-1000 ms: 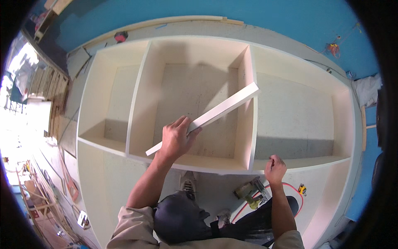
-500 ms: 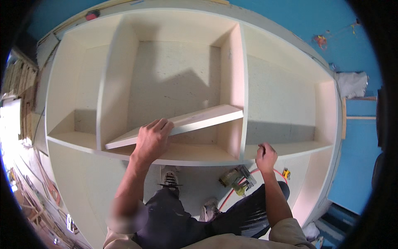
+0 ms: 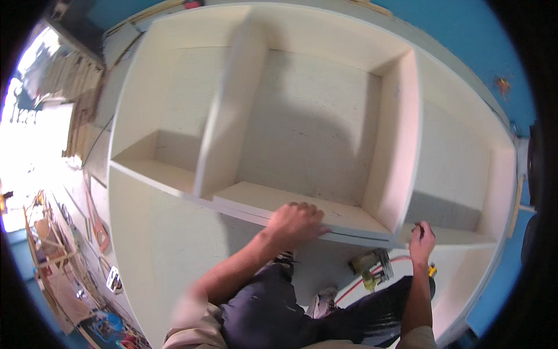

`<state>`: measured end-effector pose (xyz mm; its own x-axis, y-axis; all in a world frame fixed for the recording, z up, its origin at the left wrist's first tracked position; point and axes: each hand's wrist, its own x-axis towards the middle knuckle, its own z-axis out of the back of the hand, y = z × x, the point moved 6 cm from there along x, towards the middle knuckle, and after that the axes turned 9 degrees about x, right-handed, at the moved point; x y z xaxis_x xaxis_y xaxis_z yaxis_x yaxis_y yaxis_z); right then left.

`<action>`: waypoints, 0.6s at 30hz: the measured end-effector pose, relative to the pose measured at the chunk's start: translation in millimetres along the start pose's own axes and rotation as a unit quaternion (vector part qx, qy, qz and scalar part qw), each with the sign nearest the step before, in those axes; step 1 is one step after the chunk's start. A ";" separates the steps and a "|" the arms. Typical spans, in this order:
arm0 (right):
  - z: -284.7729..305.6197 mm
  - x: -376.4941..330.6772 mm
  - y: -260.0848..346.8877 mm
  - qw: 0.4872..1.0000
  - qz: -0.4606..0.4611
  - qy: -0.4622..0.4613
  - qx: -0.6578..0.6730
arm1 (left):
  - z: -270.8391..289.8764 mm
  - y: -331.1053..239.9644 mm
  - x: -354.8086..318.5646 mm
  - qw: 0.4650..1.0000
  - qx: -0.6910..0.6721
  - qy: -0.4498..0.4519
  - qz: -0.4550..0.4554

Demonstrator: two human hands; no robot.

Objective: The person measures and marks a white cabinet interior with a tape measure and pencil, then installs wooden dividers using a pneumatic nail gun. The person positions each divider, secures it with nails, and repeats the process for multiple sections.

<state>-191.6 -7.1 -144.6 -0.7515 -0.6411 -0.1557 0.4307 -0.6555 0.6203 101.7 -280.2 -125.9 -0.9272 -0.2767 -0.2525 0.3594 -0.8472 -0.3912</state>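
While the left hand (image 3: 295, 225) holds a white board (image 3: 258, 199) under bent fingers, that board lies along the near side of the white frame (image 3: 392, 134), within its middle bay. The right hand (image 3: 422, 239), curled narrow (whether it pinches something small, I cannot tell), is at the frame's near edge, by its right bay. On the frame's near side are a green-and-dark tool (image 3: 370, 269), a red hose (image 3: 356, 284) and a small yellow object (image 3: 432, 270).
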 end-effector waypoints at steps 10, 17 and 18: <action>-117.5 -16.1 243.4 0.918 0.313 0.236 0.064 | 106.8 185.1 -105.0 0.865 0.135 -0.313 0.368; -164.0 -31.8 244.4 0.894 0.295 0.337 -0.024 | 55.7 231.4 -90.2 0.913 -0.206 -0.039 0.350; -165.1 -31.1 241.4 0.897 0.290 0.333 -0.021 | 59.3 221.8 -82.5 0.930 -0.163 -0.029 0.329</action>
<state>18.3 -211.3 -116.9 0.0638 -0.9664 -0.2490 0.6820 -0.1399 0.7179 251.6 -472.2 -139.3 -0.4963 -0.7181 -0.4879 0.8549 -0.3066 -0.4184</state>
